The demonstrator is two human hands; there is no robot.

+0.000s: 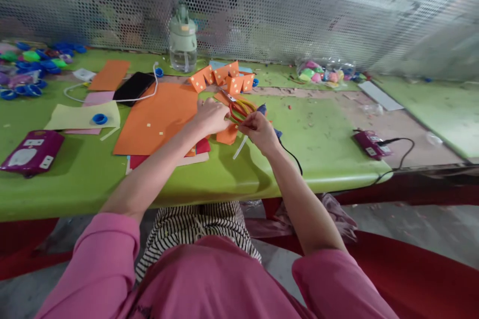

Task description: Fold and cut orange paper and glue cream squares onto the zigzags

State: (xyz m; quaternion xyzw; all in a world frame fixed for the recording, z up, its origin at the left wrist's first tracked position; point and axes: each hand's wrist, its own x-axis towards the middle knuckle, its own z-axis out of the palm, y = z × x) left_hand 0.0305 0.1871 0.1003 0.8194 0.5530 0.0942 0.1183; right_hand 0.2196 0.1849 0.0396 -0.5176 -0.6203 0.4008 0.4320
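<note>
My left hand (212, 115) is over the right edge of a large orange sheet (160, 109), fingers bent and thumb pressed in. Close beside it, my right hand (262, 132) pinches its fingertips together. Whatever either hand holds is too small or hidden to name. Behind and between the hands lie scissors (245, 105) with yellow and orange handles. A blue glue gun (277, 133) is partly covered by my right hand, and a whitish glue stick (240, 147) sticks out below it. A small orange piece (226, 135) lies under the hands. Folded orange pieces with pale dots (240, 84) stand just behind.
A clear bottle (183, 42) stands at the back by the perforated metal panel. To the left are a black phone (134, 87), a white cable, cream paper (75, 117) and a purple socket box (33, 152). Another socket box (372, 144) with a plugged cord sits right.
</note>
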